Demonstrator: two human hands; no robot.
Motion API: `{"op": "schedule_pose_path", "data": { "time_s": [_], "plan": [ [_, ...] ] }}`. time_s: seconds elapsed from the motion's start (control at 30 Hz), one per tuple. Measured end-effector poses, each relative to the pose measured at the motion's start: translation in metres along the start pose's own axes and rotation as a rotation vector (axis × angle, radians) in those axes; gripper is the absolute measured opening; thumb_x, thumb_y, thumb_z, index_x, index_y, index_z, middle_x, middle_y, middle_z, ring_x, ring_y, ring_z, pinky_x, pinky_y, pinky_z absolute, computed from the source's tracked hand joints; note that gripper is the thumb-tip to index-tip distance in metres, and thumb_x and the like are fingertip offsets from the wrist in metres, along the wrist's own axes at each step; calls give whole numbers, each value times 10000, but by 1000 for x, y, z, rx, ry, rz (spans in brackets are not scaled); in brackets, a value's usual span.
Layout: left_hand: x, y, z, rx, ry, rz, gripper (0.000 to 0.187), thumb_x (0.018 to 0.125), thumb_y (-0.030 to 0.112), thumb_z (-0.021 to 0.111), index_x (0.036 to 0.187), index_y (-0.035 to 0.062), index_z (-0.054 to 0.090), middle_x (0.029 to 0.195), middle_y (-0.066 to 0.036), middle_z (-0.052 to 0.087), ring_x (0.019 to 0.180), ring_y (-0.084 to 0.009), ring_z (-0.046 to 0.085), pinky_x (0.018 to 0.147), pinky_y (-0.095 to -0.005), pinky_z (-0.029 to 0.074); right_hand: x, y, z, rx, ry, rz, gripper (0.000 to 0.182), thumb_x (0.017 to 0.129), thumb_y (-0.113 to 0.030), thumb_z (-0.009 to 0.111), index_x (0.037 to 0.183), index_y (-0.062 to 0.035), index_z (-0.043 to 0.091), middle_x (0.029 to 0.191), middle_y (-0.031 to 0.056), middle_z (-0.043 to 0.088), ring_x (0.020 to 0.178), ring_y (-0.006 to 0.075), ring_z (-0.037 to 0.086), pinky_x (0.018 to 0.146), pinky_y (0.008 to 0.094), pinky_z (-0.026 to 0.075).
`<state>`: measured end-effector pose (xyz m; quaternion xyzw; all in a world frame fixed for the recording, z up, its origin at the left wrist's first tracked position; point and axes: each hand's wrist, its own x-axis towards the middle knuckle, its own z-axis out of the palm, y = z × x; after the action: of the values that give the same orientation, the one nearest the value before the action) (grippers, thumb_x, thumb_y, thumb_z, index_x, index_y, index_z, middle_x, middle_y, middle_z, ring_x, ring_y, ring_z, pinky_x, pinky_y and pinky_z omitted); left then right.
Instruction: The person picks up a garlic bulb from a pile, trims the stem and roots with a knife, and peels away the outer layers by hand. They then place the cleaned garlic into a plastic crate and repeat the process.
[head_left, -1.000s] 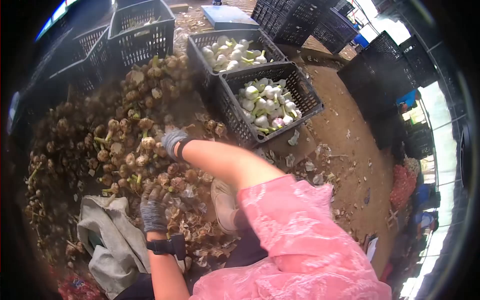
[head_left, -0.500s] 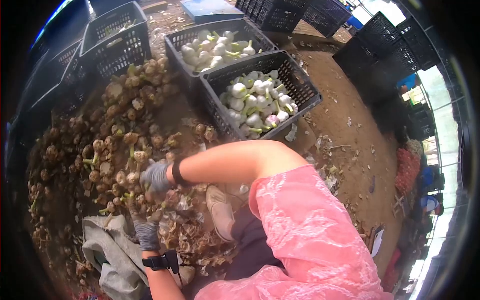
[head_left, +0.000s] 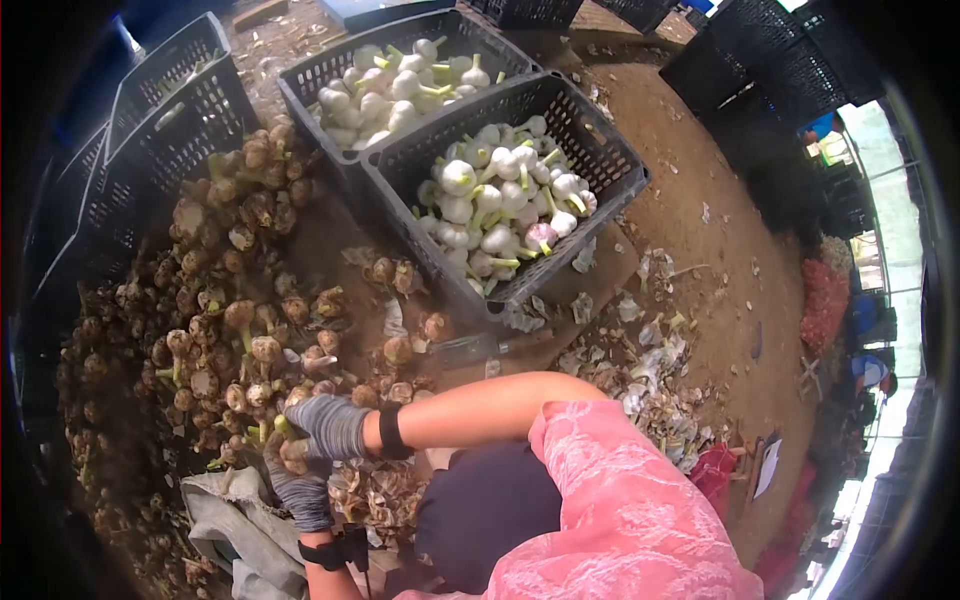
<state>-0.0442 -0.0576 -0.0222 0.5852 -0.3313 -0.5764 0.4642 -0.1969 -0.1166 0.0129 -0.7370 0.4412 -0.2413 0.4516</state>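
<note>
Right hand (head_left: 335, 428) and left hand (head_left: 300, 492) meet at garlic (head_left: 285, 427), fingers curled — clamped or not, cannot tell — by heap (head_left: 205, 350) edge.

Right hand (head_left: 335, 425) and left hand (head_left: 292, 487) met beside the garlic pile (head_left: 203, 383).
From them, a crate (head_left: 598, 160) of white bulbs (head_left: 500, 195) stood at one o'clock and a sack (head_left: 225, 510) lay at half past seven; their grip was unclear.
</note>
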Motion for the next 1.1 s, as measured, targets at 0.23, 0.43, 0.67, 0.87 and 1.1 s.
{"op": "schedule_pose_path", "data": {
  "time_s": [0.23,0.43,0.67,0.87,1.1],
  "plan": [
    [-3,24,19,225,-80,62,583,681,-76,620,1204,33,385,1119,-74,511,985,-168,517,861,-304,445,11,18,-13,96,18,-154,432,731,-379,621,841,34,561,733,232,562,716,396,552,634,420,448],
    [-8,42,35,-378,-243,-275,621,684,42,669,1214,-5,348,1070,-108,537,956,-180,543,813,-297,477,-4,17,-59,427,-243,-145,279,758,-209,605,963,-23,568,834,147,599,762,198,577,681,332,455],
    [-24,57,43,-76,-307,-126,628,597,126,775,1132,4,469,973,-56,576,838,-118,561,711,-257,491,-10,18,-74,522,-366,-129,254,777,-104,616,1004,1,576,888,60,609,823,107,542,744,278,452],
    [-37,55,23,-299,-580,-295,551,660,180,708,1129,31,460,985,-43,565,871,-146,561,749,-270,474,-11,-16,-84,394,-459,-101,292,735,-118,643,991,8,585,896,137,608,871,213,574,792,324,441],
    [-66,66,45,-410,-88,392,427,674,24,635,1069,129,513,1105,-138,465,938,-236,532,711,-311,486,-16,-58,-72,-45,-121,-234,264,733,-132,624,954,10,594,881,138,605,847,293,581,749,351,456]
  ]
}}
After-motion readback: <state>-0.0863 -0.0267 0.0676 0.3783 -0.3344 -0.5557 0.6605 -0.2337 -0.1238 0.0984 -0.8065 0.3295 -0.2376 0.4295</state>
